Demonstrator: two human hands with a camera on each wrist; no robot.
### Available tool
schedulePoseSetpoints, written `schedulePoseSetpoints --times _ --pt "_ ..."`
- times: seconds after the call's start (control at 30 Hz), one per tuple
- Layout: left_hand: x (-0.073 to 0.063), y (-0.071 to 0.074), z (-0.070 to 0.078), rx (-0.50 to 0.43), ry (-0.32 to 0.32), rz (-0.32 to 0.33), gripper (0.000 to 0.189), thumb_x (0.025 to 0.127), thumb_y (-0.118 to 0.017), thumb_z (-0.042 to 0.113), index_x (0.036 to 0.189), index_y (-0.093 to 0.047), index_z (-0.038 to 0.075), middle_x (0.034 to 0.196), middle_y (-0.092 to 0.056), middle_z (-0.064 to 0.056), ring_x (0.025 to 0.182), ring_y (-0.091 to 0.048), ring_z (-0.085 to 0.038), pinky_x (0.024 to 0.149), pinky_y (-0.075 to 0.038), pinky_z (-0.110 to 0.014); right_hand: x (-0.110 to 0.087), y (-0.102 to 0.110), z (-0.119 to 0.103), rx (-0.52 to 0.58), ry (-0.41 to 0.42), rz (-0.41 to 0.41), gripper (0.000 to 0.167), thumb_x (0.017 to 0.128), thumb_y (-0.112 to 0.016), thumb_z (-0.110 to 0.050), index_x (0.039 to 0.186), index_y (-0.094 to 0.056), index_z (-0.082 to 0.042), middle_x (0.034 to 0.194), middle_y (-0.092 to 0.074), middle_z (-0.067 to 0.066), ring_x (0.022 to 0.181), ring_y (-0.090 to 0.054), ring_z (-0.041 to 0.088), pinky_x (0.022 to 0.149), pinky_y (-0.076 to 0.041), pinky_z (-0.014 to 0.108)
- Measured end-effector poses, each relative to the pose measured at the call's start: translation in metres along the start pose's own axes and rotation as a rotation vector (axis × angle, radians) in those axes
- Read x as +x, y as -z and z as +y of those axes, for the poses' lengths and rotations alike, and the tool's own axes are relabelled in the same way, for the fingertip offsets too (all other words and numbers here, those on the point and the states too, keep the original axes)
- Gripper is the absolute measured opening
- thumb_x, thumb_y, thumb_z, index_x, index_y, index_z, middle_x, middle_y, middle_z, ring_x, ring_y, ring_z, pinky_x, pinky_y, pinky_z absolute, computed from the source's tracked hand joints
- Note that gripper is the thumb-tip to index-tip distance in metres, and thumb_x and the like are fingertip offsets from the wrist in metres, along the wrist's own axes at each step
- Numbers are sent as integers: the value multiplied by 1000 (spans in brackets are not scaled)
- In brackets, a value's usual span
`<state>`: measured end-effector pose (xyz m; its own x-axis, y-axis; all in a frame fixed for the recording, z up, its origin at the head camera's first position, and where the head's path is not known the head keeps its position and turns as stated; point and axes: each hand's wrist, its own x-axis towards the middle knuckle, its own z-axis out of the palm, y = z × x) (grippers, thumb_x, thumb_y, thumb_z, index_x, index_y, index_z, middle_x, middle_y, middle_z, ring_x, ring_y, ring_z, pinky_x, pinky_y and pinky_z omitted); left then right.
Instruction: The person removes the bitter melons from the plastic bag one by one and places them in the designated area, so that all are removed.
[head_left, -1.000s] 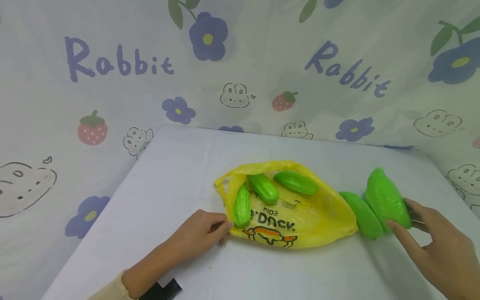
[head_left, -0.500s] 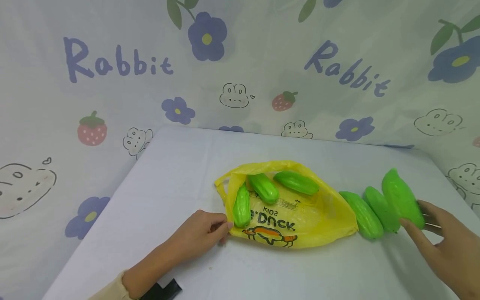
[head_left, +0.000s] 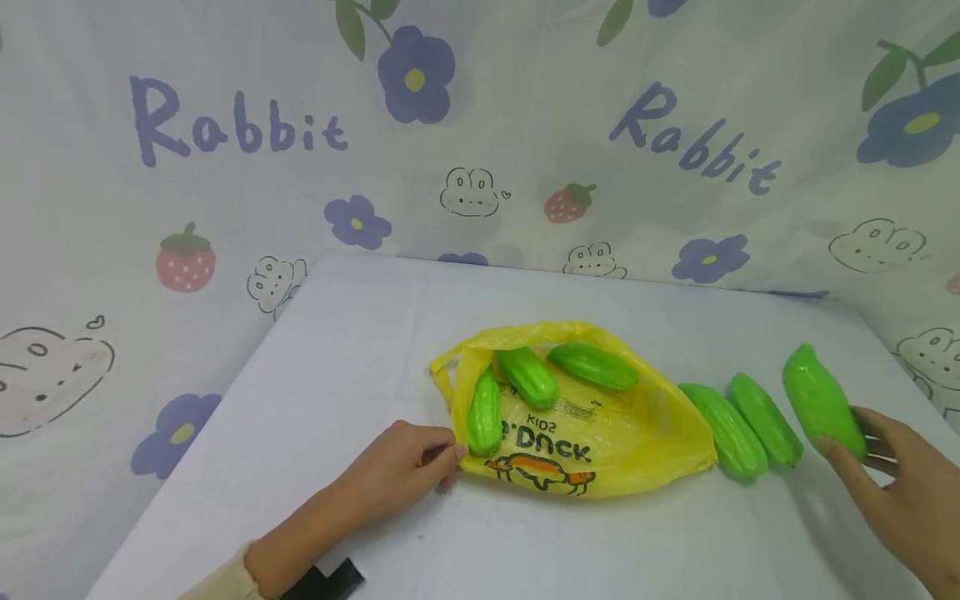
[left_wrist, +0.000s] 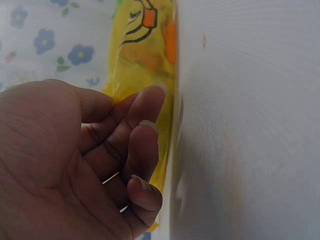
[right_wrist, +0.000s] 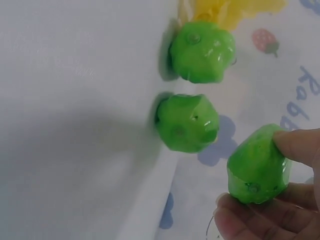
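Note:
In the head view my left hand [head_left: 401,467] pinches the near left edge of a yellow plastic bag [head_left: 637,467] printed with a duck. The left wrist view shows that hand's thumb and index finger [left_wrist: 97,105] on the yellow plastic. Three bright green, ridged toy cucumbers lie in the bag's mouth, one [head_left: 483,414] at its left side. At the right, my right hand [head_left: 903,500] holds another toy cucumber [head_left: 823,402] between thumb and fingers. In the right wrist view this held toy cucumber [right_wrist: 257,165] is raised off the white table.
Two more toy cucumbers, one [head_left: 723,431] against the bag's right corner and one [head_left: 765,419] beside it, lie on the white table [head_left: 360,350]. A black object [head_left: 326,581] sits by the left forearm. Behind hangs a cloth [head_left: 480,125] with rabbits and flowers.
My right hand has moved right with its toy cucumber, away from the two on the table, uncovering the second one. The left hand and bag have stayed put.

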<state>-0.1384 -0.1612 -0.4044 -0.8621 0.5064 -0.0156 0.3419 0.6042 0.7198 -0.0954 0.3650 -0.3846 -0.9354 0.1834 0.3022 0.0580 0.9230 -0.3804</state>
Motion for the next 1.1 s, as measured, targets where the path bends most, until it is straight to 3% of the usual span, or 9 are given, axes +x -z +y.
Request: schedulePoseSetpoints --times 0.07,0.13,0.33,0.77,1.1 --pt "0 0 0 0 0 0 35 108 -60 35 74 -63 25 58 -53 14 52 -38 -4 51 -34 -24 1 -1 1 -7 -16 0 68 100 -73 -19 146 -40 18 126 -52 47 106 -55 64 73 -49 67" --pt "0 0 -1 1 0 1 35 108 -60 34 74 -63 25 58 -53 14 52 -39 -4 51 -34 -24 2 -1 2 -18 -35 2 68 101 -73 -19 146 -38 18 127 -50 48 107 -54 65 76 -48 70" --pt "0 -1 -1 0 -2 3 35 108 -60 35 74 -63 25 59 -53 15 52 -39 -4 51 -35 -24 5 -2 7 -30 -59 -12 67 102 -70 -20 144 -38 22 125 -48 50 105 -54 66 78 -48 71" --pt "0 -1 -1 5 6 0 35 108 -60 34 74 -63 26 59 -54 15 52 -39 -4 51 -34 -24 7 -11 35 -61 -91 -141 73 104 -68 -29 139 -36 26 121 -46 52 100 -56 65 70 -56 62" --pt "2 -1 -3 7 -2 -1 34 108 -60 35 75 -64 26 61 -56 16 53 -41 -4 52 -36 -24 5 -14 34 -92 -89 -158 71 103 -68 -24 140 -35 25 123 -45 52 100 -57 64 75 -53 65"
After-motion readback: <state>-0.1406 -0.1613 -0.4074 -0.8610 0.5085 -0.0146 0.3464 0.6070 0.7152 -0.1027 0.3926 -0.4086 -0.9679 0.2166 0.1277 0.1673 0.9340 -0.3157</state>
